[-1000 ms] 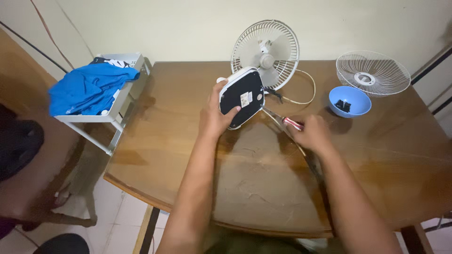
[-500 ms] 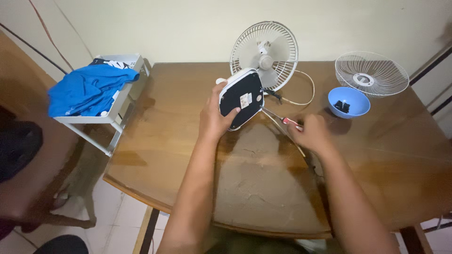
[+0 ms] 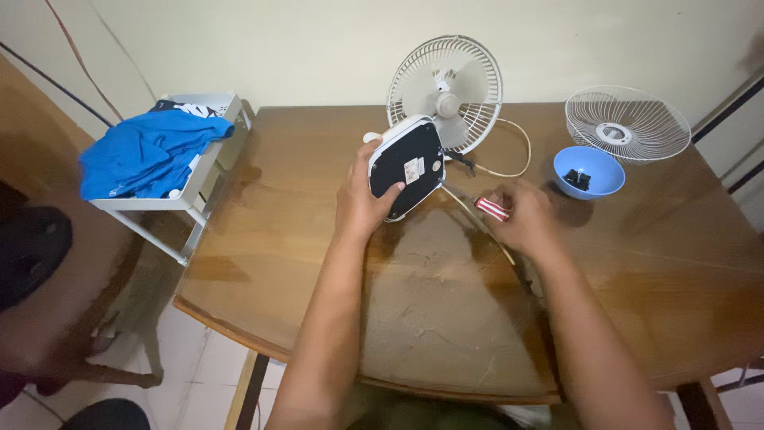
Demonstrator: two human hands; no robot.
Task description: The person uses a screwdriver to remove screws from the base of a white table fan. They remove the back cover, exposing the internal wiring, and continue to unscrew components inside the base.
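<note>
— While we scan from the left, what do we meet first?

— A white rack [image 3: 187,195] beside the surface [image 3: 318,239], with blue cloth [image 3: 143,151] heaped on it. Neither hand is near it.

— Then our left hand [image 3: 362,199]?

— It is wrapped round the fan base [image 3: 406,167], thumb on the dark underside, fingers behind the white rim. The base is tipped up on its edge near the middle of the surface, just in front of the fan's rear grille [image 3: 446,91].

— How do we judge it will handle?

— Stiff moulded plastic, light for its bulk, we think, but top-heavy with the motor and grille attached. The smooth shell could slip, so the rim, where the left hand grips now, looks the safest hold. The thin grille wires would bend, and we would not lift by the cord [image 3: 509,155] that loops out behind.

— And the right hand [image 3: 525,219]?

— Closed round a screwdriver [image 3: 477,203] with a red striped handle. Its shaft points toward the lower right edge of the base; we cannot tell whether the tip is seated in a screw.

— Further right?

— A blue bowl [image 3: 589,171] with small dark parts inside, and behind it the loose front grille [image 3: 627,123], lying well apart from both hands. That one looks light and springy.
</note>
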